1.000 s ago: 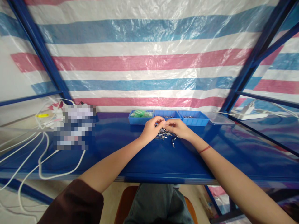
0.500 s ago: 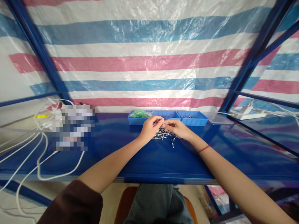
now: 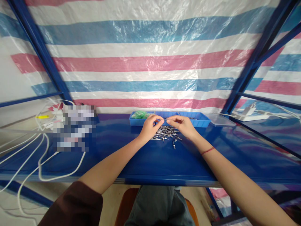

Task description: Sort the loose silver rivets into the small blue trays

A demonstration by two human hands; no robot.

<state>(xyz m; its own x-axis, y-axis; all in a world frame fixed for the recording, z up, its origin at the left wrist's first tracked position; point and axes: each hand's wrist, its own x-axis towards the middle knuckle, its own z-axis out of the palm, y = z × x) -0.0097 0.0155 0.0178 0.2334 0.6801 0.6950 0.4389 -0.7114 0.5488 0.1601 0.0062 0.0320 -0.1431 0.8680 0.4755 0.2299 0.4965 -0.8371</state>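
My left hand and my right hand face each other above a pile of silver blind rivets. Between their pinched fingertips stretches a thin metal rivet, held level with an end in each hand; the fingers cover much of it. Behind my hands stands a blue tray split into three compartments. A green plastic bag fills the left compartment, and small metal pieces lie in the right one. My hands partly hide the middle compartment. One loose rivet lies just in front of the pile.
A clear plastic lid lies right of the tray on the blue table. At the far right is a white power strip. White cables loop over the left side, beside a blurred-out heap. Striped sheeting hangs behind.
My hands have drawn slightly apart, the right one shifting rightward. The thin rivet between the fingertips now shows, and more of the pile is visible below.
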